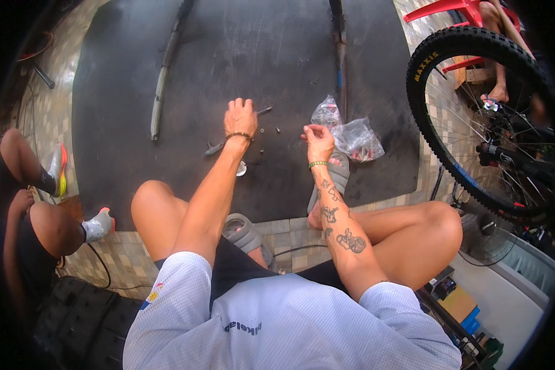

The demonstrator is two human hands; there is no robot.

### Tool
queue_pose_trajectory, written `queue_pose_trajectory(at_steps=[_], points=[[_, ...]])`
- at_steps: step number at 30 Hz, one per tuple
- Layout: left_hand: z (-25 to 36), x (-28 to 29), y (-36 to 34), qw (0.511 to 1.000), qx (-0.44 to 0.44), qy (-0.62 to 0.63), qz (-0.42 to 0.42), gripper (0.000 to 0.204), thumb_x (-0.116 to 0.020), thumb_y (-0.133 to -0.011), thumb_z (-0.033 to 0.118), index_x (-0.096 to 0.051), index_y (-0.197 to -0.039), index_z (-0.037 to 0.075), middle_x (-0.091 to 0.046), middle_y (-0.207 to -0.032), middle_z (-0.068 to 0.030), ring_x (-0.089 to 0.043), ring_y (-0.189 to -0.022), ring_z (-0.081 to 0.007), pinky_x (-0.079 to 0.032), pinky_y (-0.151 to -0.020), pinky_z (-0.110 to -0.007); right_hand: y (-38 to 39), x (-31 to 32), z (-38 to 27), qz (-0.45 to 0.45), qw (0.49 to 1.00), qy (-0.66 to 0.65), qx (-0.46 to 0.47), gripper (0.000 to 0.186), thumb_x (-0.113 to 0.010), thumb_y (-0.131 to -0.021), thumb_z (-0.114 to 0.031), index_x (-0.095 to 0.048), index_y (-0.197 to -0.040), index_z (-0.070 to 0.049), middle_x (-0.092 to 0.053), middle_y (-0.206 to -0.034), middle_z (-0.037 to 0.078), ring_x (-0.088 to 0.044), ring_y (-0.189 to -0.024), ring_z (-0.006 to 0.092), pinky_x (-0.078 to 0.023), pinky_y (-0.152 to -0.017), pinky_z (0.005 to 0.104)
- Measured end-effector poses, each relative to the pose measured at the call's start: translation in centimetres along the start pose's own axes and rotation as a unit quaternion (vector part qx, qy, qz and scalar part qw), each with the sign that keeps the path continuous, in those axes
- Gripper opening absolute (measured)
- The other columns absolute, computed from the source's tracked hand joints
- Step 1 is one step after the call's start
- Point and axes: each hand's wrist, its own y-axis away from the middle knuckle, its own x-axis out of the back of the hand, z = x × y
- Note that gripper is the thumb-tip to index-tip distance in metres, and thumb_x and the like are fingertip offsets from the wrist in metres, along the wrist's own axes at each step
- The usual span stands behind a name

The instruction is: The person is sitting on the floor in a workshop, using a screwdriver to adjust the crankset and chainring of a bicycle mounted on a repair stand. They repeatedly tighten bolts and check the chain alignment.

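Observation:
My left hand (240, 117) is closed, knuckles up, low over a black mat (240, 185). A slim grey metal rod end (264, 111) sticks out on its right, and a dark grey curved part (214, 148) shows below its wrist; whether they are one piece is hidden. My right hand (319, 142) pinches thumb and fingertips together; anything between them is too small to name. Beside it lie two clear plastic bags, one small (327, 112) and one larger (359, 140) with red bits inside. Between my hands are small metal pieces such as a bolt (278, 130), and a whitish round piece (241, 168).
Two long dark tubes, left (164, 86) and right (341, 68), lie on the mat. A bicycle wheel (416, 92) stands at the right, near a red chair (438, 7) and another person's leg. Someone sits at the left, feet (98, 226) by the mat. A fan (488, 237) stands lower right.

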Motion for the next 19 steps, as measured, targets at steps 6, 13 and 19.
queue_pose_trajectory(at_steps=[6, 13, 19], points=[[-5.2, -2.2, 0.5, 0.984, -0.105, -0.124, -0.077, 0.016, -0.067, -0.096, 0.021, -0.070, -0.108, 0.011, -0.068, -0.110, -0.0082, -0.063, -0.113, -0.0279, -0.049, -0.095, -0.045, -1.7, -1.1, -8.3, 0.031, 0.992, -0.109, 0.064, 0.018, -0.077, -0.098, -0.013, -0.070, -0.107, 0.001, -0.076, -0.093, 0.008, -0.075, -0.074, 0.0167, -0.060, -0.067, 0.0286], [-2.1, 0.8, -0.7, 0.994, -0.068, 0.074, -0.037, 0.010, -0.068, -0.095, 0.016, -0.069, -0.104, 0.013, -0.070, -0.105, -0.0072, -0.066, -0.108, -0.0295, -0.048, -0.091, -0.047, -1.2, 0.5, -23.7, 0.012, 0.962, -0.132, 0.237, 0.017, -0.073, -0.102, -0.010, -0.070, -0.113, 0.003, -0.077, -0.100, 0.010, -0.075, -0.081, 0.0154, -0.062, -0.074, 0.0281], [3.4, 10.3, -3.4, 0.924, -0.039, 0.381, 0.014, 0.027, -0.080, -0.089, 0.021, -0.070, -0.112, 0.011, -0.074, -0.111, -0.0071, -0.070, -0.117, -0.0273, -0.049, -0.105, -0.046, -1.0, 1.4, -30.1, -0.061, 0.955, -0.085, 0.277, 0.023, -0.075, -0.101, -0.010, -0.073, -0.119, 0.003, -0.078, -0.101, 0.012, -0.077, -0.085, 0.0179, -0.063, -0.080, 0.0294]])
